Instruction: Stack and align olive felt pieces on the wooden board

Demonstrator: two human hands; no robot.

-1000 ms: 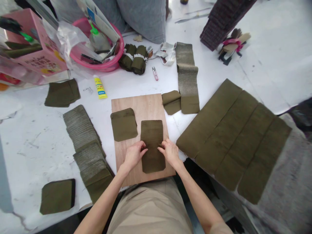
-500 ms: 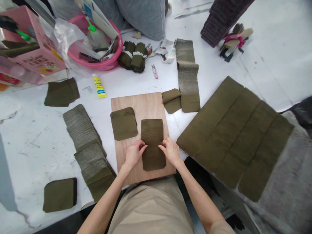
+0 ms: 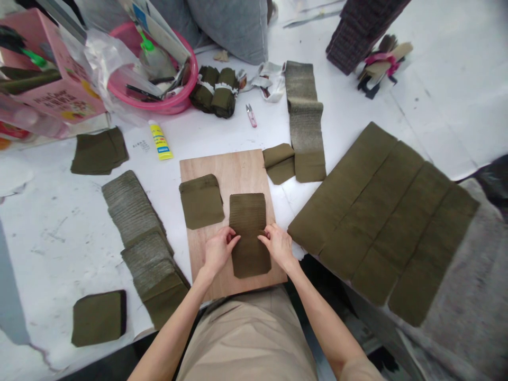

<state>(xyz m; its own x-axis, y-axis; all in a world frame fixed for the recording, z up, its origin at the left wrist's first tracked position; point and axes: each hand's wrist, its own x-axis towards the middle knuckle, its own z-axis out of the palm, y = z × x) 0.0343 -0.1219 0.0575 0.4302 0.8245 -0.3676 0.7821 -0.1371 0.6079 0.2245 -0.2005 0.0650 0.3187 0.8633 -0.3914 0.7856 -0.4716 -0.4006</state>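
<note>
An olive-green fabric piece (image 3: pixel 250 254) lies on the wooden board (image 3: pixel 242 168) in front of me, with fine ribbed lines across its upper half. My left hand (image 3: pixel 219 247) pinches its left edge between thumb and fingers. At the opposite edge, my right hand (image 3: pixel 279 243) grips the fabric in the same kind of pinch, level with the left. Beside it on the board rests a stack of olive fabric pieces (image 3: pixel 201 202) with cut corners.
Fanned ribbed strips (image 3: pixel 135 211) and a fabric stack (image 3: pixel 97 318) lie left. Large olive panels (image 3: pixel 381 222) spread to the right. Beyond the board are a yellow tube (image 3: pixel 161 140), thread snips (image 3: pixel 251 116), rolled fabric bundles (image 3: pixel 225 95) and a pink basket (image 3: pixel 174 106).
Both hands keep nearly the same pinch on the fabric edges. The whole view has shifted very slightly; nothing else has visibly moved.
</note>
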